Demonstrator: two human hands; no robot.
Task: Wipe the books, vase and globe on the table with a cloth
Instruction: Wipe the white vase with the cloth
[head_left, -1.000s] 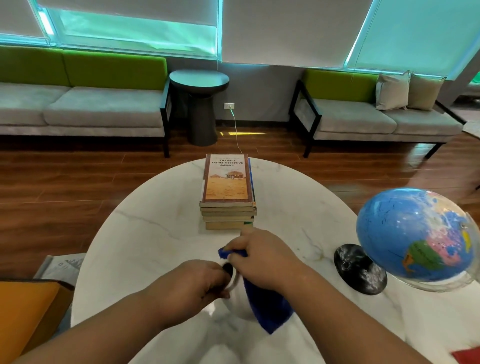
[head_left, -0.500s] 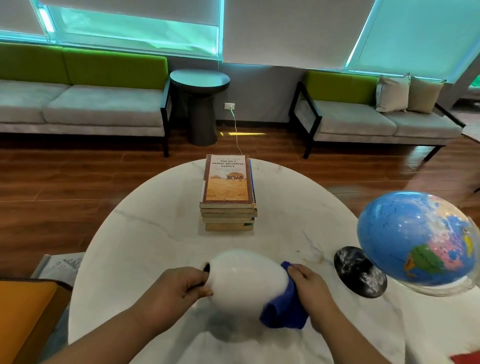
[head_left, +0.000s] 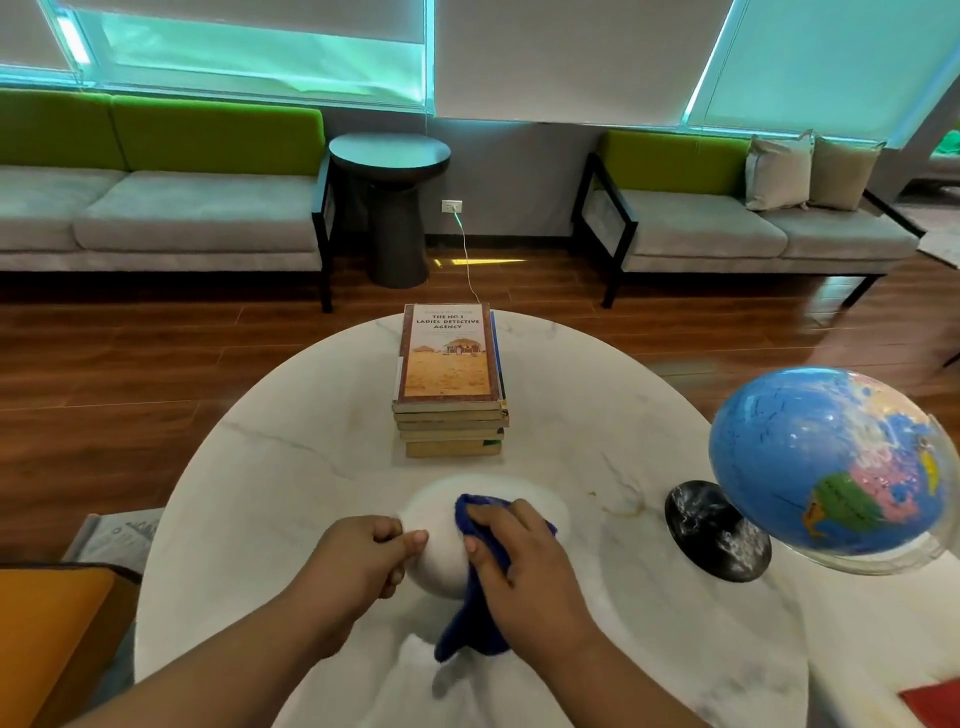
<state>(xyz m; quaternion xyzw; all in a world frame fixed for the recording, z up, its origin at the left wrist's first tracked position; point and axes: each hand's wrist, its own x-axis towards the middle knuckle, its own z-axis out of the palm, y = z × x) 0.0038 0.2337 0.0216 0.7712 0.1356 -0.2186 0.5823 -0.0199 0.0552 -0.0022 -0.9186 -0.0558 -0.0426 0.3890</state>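
A white egg-shaped vase (head_left: 441, 551) is held tilted above the round white marble table (head_left: 260, 467). My left hand (head_left: 363, 558) grips its left end, fingers curled at the rim. My right hand (head_left: 519, 561) presses a blue cloth (head_left: 475, 613) against the vase's top and right side; the cloth hangs down below the hand. A stack of several books (head_left: 449, 384) lies at the table's far middle. A blue globe (head_left: 831, 462) on a black round base (head_left: 719, 535) stands at the right.
Grey-and-green sofas (head_left: 156, 208) line the far wall, with a dark round side table (head_left: 389, 202) between them. An orange chair (head_left: 47, 634) sits at the lower left, papers (head_left: 117, 535) beside it. A red object (head_left: 935, 701) shows at the lower right corner.
The vase was turned from upright to lying sideways. My right hand with the cloth slid from the vase's right end up over its top, toward my left hand.
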